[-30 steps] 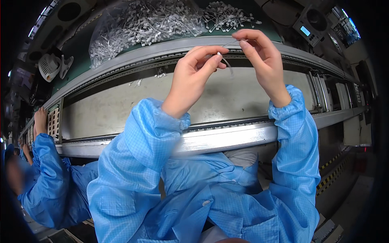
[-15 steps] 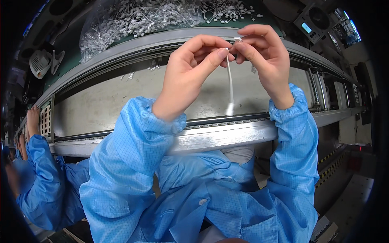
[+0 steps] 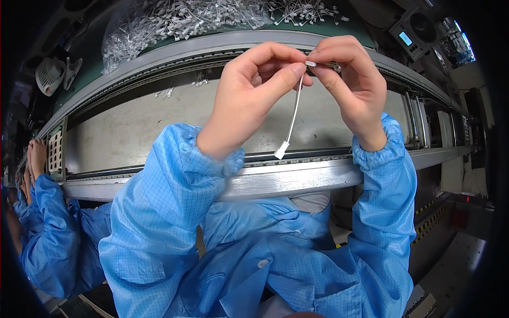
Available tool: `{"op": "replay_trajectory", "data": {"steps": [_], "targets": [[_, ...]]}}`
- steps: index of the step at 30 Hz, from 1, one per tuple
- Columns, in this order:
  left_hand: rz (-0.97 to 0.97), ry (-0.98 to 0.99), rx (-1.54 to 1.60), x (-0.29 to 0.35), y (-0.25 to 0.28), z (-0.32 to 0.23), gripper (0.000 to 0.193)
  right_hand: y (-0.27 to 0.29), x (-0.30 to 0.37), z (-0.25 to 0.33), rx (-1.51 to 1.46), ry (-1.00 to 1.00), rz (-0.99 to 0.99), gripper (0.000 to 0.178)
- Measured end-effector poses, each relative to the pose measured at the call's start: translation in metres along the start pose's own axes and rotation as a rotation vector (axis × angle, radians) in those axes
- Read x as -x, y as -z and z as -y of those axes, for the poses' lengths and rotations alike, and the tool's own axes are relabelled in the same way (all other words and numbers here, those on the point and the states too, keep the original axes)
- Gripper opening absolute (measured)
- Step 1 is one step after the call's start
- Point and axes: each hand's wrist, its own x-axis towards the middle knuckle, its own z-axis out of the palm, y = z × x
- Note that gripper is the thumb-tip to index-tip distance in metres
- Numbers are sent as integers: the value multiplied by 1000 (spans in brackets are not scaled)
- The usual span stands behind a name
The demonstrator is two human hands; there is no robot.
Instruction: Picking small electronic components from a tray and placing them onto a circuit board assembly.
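My left hand [image 3: 254,87] is closed in a pinch on the upper end of a thin white cable [image 3: 295,108]. The cable hangs below my fingers and ends in a loose white plug [image 3: 282,150] over the near rail. My right hand [image 3: 350,79] pinches a small white connector [image 3: 310,63], its thumb and forefinger at one side of it. The fingertips of both hands almost meet at this connector. Whether the cable's hidden upper end is joined to it, I cannot tell.
A clear plastic bag [image 3: 114,50] and a heap of white cables [image 3: 196,18] lie beyond the far rail. Below my hands runs a conveyor line [image 3: 122,124] with metal rails. A co-worker's hand [image 3: 37,156] is at the left by a perforated plate [image 3: 55,152]. A small device with a lit screen [image 3: 405,38] stands back right.
My right hand has come down, bringing the small connector to my left fingertips; before, they were apart. The cable's hanging plug has swung left.
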Motion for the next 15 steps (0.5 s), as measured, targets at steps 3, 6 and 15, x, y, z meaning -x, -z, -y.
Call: {"op": "replay_trajectory", "data": {"steps": [3, 6, 15], "targets": [[13, 12, 21, 0, 1, 1, 23, 2, 0, -1, 31, 52, 30, 18], [34, 46, 84, 0, 0, 2, 22, 3, 1, 0, 51, 52, 38, 19], [87, 136, 200, -2, 5, 2, 21, 0, -2, 2, -28, 22, -14, 20]]}}
